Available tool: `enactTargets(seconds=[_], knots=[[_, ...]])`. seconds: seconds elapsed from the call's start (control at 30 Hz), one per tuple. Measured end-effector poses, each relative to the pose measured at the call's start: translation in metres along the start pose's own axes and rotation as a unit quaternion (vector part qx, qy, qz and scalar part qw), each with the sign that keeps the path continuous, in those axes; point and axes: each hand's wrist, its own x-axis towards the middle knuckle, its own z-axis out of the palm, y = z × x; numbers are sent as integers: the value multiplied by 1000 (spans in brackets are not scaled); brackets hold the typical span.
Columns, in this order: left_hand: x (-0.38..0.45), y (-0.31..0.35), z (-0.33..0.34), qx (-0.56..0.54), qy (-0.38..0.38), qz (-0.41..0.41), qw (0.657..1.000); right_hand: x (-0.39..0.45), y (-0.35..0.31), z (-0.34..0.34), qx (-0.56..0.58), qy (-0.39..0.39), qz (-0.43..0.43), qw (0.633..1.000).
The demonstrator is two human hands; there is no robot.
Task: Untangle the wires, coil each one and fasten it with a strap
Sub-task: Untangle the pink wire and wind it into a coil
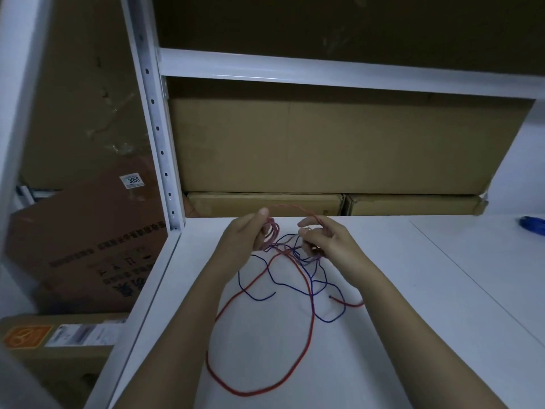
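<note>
1. White shelf (383, 290): the red wire (308, 293) and blue wire (321, 278) lie tangled on it, trailing toward you.
2. Your left hand (244, 240) grips a small red coil (272, 231).
3. Your right hand (327, 237) pinches the red strand arching between both hands; slack hangs below.

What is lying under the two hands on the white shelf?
Under the left hand and right hand, a thin red wire and thin blue wire lie tangled on the white shelf surface. The knot between the hands is partly covered by fingers.
</note>
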Motion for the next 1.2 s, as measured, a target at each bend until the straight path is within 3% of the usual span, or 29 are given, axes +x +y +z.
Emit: enactTargets(seconds=[0.1, 0.17, 0.23, 0.33, 0.4, 0.5, 0.63, 0.73, 0.83, 0.93, 1.07, 1.2], knots=[[4, 3, 2, -17, 56, -3, 998, -7, 1, -1, 97, -48, 17, 994], [7, 5, 1, -49, 102, -9, 994, -9, 3, -2, 73, -63, 13, 995], [11, 8, 0, -76, 133, -11, 988, -6, 4, -3, 3, -24, -8, 1000], [16, 14, -5, -113, 154, -7, 982, 3, 4, -9, -107, 93, -23, 990], [18, 18, -7, -144, 147, 2, 979, 11, 2, -16, -232, 155, -41, 959], [19, 26, -7, -164, 131, 6, 978, 26, -11, -28, -430, 216, -122, 868], [17, 42, -7, -166, 101, 35, 980, 47, -47, -36, -454, 253, -133, 844], [17, 56, -8, -147, 82, 61, 984, 57, -74, -33, -405, 281, -150, 857], [15, 62, -8, -127, 82, 68, 986, 64, -93, -30, -295, 298, -168, 892], [16, 66, -10, -137, 77, 76, 985, 71, -107, -25, -130, 278, -188, 933], [21, 76, -11, -139, 62, 86, 985, 76, -125, -15, 66, 269, -183, 943], [28, 87, -9, -156, 76, 85, 981, 74, -130, -13, 66, 206, -96, 971]])
